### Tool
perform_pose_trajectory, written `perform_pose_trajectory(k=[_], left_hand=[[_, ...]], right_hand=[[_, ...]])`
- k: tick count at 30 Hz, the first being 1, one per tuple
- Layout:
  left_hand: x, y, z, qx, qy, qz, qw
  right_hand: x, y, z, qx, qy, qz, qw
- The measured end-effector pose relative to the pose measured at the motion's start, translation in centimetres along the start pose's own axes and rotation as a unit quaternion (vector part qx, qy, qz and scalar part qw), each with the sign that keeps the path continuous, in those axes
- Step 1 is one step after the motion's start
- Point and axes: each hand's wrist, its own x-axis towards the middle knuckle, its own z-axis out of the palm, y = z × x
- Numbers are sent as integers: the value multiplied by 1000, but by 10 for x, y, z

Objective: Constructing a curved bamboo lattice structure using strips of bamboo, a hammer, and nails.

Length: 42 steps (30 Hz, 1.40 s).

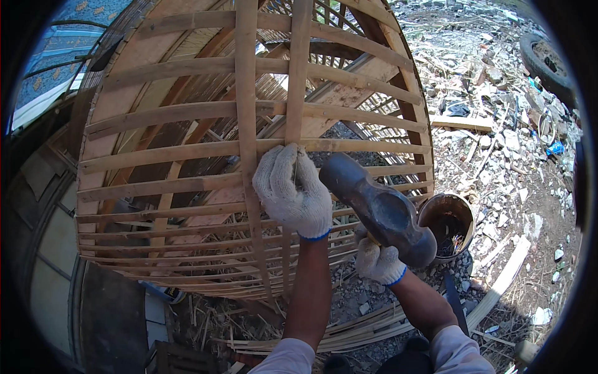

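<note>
A lattice of wooden slats point(205, 148) stands before me, with horizontal strips crossing two upright slats point(247, 93). My left hand point(293, 187), in a white knitted glove with a blue cuff edge, presses against the strips near the shorter upright's lower end. Its fingers are pinched together; whatever thin thing they may hold is too small to make out. To the right of it, my right hand point(379, 262), gloved alike, is closed around the handle of a hammer point(386, 212). The heavy dark metal head is raised close to the camera and hides part of the strips and most of the handle.
A round metal can point(447, 224) with small bits inside stands right of the lattice. Long thin strips point(504, 280) lie on the rubble below and beside it. A tyre point(549, 65) lies far right, a wooden board point(462, 123) nearer. Blue patterned cloth point(68, 47) hangs at left.
</note>
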Motion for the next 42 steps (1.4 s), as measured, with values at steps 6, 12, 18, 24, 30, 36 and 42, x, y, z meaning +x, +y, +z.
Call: perform_pose_trajectory(k=[6,12,18,24,30,36,42], left_hand=[[5,5,-6,29,-37,0,999],[4,10,2,3,-1,-6,1000],[6,2,-4,2,-9,13,1000],[4,6,-3,-8,-14,-17,1000],[3,11,4,-35,-5,-22,999],[-1,-1,-8,-13,-52,-14,998],[6,-6,-8,-58,15,59,996]], right_hand=[[28,-38,-8,-33,84,-45,995],[9,-33,-13,7,111,-121,986],[24,-44,-9,-6,114,-80,990],[30,-38,-1,2,95,-24,995],[2,21,-10,-98,68,-150,981],[24,-37,-10,-56,115,-32,991],[6,1,-12,83,100,-231,964]])
